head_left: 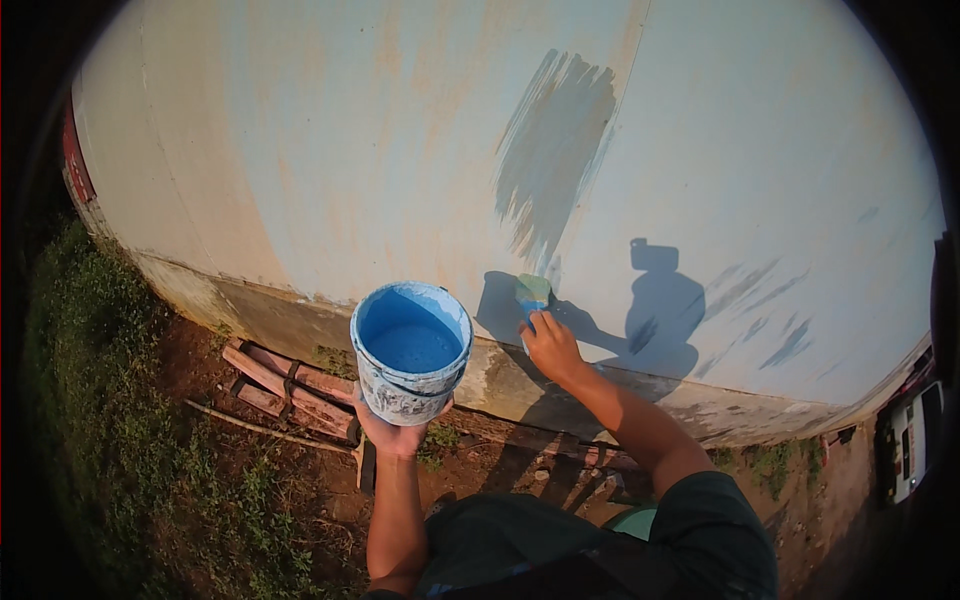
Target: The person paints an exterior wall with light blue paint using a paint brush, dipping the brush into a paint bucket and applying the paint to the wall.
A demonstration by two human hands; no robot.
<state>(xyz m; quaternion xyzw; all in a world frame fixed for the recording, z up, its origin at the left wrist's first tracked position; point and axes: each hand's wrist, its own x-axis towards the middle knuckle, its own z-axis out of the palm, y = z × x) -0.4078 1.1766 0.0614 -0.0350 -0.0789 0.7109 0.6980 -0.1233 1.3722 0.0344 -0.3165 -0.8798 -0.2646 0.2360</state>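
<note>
Bucket [398, 398] of blue paint [410, 348] (its outside smeared white and dark) rests in the left hand [394, 434], which is cupped around its base. To its right, the right hand [550, 347] pinches a brush [533, 292] at the pale wall [770, 190], below a streaky grey-blue patch [558, 145]. Reddish planks [266, 373] lie on the ground [188, 352] beyond the bucket's left; a white vehicle [910, 445] stands at far right.

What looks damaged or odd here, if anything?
No spill visible. The wall's base looks stained and blotchy, darker than the pale wall above; the bucket in the left hand is smeared and grimy outside.
</note>
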